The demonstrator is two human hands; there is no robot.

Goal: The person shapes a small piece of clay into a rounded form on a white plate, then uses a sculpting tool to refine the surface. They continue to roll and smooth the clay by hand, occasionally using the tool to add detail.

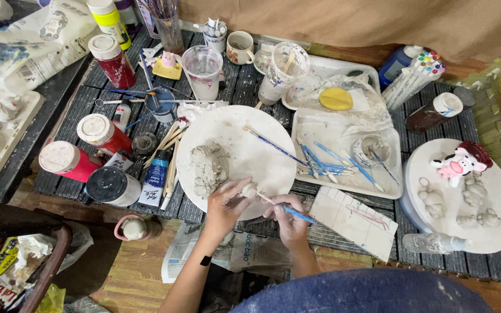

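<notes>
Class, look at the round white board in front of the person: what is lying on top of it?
On the round white board lie a grey clay lump and a blue-handled brush. The left hand covers its near edge, so anything there is hidden.

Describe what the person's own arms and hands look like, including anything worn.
Both forearms are bare, with no sleeves and no gloves. The left hand has a thin black band round the forearm below it. The right hand wears nothing that shows.

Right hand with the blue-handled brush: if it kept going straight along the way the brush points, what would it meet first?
The right hand aims its brush up-left at the small clay piece pinched in the left hand. The tip seems already touching it; beyond lies the clay lump, though depth is unclear.
</notes>
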